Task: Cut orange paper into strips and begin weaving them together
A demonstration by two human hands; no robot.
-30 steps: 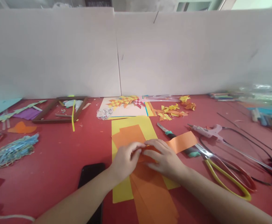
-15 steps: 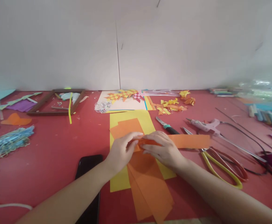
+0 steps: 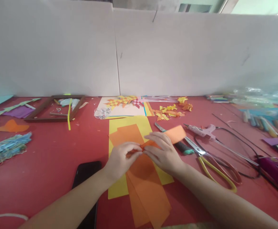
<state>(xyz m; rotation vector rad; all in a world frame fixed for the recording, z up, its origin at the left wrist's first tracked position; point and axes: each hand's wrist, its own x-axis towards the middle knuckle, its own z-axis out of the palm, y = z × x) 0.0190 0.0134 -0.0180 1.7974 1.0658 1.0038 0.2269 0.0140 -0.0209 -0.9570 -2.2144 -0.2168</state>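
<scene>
Both my hands pinch one orange paper strip (image 3: 176,134) above the sheets in front of me. My left hand (image 3: 119,159) is closed on its left end, thumb and fingertips together. Close beside it, my right hand (image 3: 164,152) grips the strip, whose free end sticks out past the knuckles to the upper right. How the paper is folded between the fingertips is partly hidden. Beneath lie several wider orange paper pieces (image 3: 148,184), fanned over a yellow sheet (image 3: 118,189).
Right of my hands lie scissors (image 3: 215,165), a cutter knife (image 3: 184,148) and a pink glue gun (image 3: 204,131). A black phone (image 3: 87,173) is by my left forearm. Farther back are woven paper pieces (image 3: 124,101), paper scraps (image 3: 167,111) and a brown frame (image 3: 48,120).
The strip's free end has swung up and now shows shorter beyond my right hand, uncovering the knife and scissors. My fingertips have drawn closer together. The view has tilted up and shifted slightly right.
</scene>
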